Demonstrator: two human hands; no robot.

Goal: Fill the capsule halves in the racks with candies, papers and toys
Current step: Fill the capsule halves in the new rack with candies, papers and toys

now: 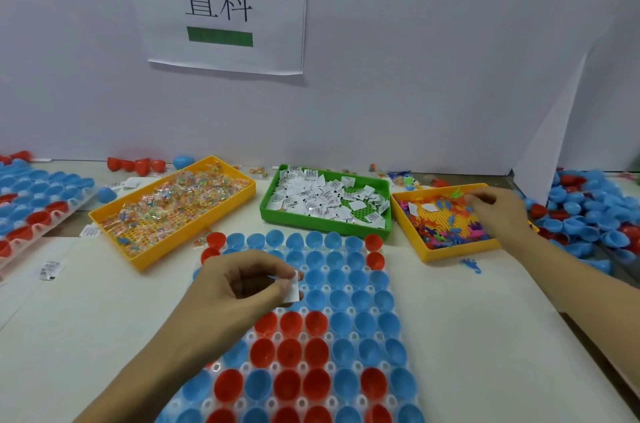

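Left hand is hovering over the far left part of the rack, fingers curled, pinching a small white paper slip between thumb and fingertips. Right hand is reaching into the small yellow tray, its fingertips bent down among the toys, thin, spiky plastic figures in blue, pink and orange; whether it is gripping one is hard to tell from here.

Smooth, glossy capsule halves, round cups in blue and red, are sitting mouth-up in the translucent white rack, which is lying on the pale surface straight in front of the person. Behind it, a long yellow tray with a perforated floor is holding crinkly clear-wrapped candies, and a green tray is holding a heap of folded white papers printed in black. A second rack is lying at the far left, and loose blue and red halves are piling up at the far right. A printed paper sign is hanging on the white wall behind.
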